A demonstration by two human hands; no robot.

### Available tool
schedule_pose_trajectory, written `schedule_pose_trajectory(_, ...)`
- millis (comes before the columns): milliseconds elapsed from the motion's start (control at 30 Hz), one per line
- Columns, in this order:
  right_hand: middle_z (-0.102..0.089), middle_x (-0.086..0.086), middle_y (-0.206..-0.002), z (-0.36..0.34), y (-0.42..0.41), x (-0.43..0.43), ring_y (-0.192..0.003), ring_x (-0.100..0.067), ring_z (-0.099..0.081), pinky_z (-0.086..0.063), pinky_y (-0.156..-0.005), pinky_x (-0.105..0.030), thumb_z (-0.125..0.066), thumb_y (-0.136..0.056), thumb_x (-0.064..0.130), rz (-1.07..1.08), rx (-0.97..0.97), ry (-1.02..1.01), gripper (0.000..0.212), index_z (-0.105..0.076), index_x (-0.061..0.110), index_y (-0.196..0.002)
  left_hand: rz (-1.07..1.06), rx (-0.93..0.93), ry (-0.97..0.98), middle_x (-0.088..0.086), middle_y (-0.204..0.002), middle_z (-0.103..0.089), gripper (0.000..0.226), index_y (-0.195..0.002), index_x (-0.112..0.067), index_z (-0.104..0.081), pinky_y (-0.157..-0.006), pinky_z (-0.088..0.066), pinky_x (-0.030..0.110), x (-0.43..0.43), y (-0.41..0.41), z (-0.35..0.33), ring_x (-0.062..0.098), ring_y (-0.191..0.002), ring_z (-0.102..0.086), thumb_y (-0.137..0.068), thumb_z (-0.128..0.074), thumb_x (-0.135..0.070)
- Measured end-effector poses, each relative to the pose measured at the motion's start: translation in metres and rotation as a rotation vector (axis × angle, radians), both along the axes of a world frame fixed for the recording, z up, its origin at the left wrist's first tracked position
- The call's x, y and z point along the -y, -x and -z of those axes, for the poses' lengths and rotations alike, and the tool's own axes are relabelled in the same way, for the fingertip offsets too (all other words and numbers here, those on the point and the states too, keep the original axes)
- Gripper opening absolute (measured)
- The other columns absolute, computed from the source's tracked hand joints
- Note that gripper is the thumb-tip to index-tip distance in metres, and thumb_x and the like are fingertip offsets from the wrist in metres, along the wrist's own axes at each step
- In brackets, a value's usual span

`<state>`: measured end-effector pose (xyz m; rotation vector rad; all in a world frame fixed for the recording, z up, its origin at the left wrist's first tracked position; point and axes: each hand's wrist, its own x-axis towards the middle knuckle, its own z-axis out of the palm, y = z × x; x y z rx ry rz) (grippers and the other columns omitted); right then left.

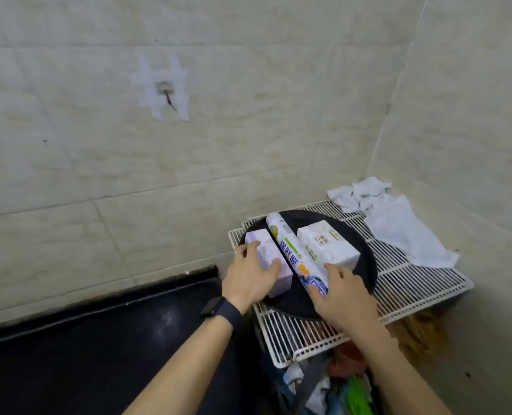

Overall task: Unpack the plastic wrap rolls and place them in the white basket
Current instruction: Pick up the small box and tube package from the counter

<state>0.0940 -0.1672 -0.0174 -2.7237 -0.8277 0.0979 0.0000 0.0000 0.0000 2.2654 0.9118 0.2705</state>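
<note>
Plastic wrap roll [296, 256], a long printed cylinder in glossy packaging, lies on a round black tray [365, 265] over a white wire rack [404, 289]. Its near end sits under the right hand [343, 298], whose grip rests loosely curled over it. At the roll's nine o'clock, the left hand [248, 280] closes its grip around a pale lilac box [268, 259]; at three o'clock sits a white carton [328, 245].
</note>
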Motion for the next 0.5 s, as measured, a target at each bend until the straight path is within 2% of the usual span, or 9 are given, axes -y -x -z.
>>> schedule_pose_trajectory(133,-0.053,-0.008,-0.126,0.015,-0.015,-0.004,-0.11,-0.033,-0.058,-0.049,-0.079,-0.041,-0.049,-0.091,0.057,-0.051,-0.042,0.106,0.06,-0.038,0.017,-0.134,-0.079,-0.165,0.047,0.013,-0.152,-0.028,0.076,-0.149,-0.026,-0.022,-0.098,-0.041,0.044,0.007,-0.036,0.007,0.042,-0.127,-0.047,-0.087,-0.051,-0.061)
schedule_pose_trajectory(300,-0.05,-0.006,-0.129,0.036,-0.016,-0.008,-0.117,-0.028,-0.05,-0.051,-0.08,-0.041,-0.053,-0.089,0.054,-0.066,0.025,0.12,0.069,-0.032,0.012,-0.139,-0.173,-0.254,0.084,0.016,-0.142,-0.037,0.093,-0.148,-0.03,-0.018,-0.094,-0.043,0.044,0.015,-0.063,0.021,0.04,-0.124,-0.048,-0.075,-0.056,-0.073)
schedule_pose_trajectory(400,-0.05,-0.006,-0.126,0.043,-0.016,-0.009,-0.115,-0.026,-0.05,-0.052,-0.078,-0.038,-0.056,-0.089,0.05,-0.056,0.026,0.073,0.065,-0.035,0.009,-0.136,-0.209,-0.28,0.105,0.017,-0.141,-0.037,0.095,-0.149,-0.034,-0.01,-0.096,-0.043,0.046,0.017,-0.07,0.025,0.041,-0.122,-0.048,-0.075,-0.061,-0.064)
schedule_pose_trajectory(500,-0.05,-0.005,-0.123,0.045,-0.018,-0.009,-0.113,-0.023,-0.051,-0.051,-0.075,-0.033,-0.056,-0.09,0.046,-0.08,0.021,0.0,0.059,-0.037,0.01,-0.133,-0.216,-0.227,0.115,0.017,-0.139,-0.04,0.091,-0.148,-0.036,-0.011,-0.096,-0.043,0.044,0.015,-0.068,0.027,0.041,-0.12,-0.049,-0.075,-0.062,-0.056)
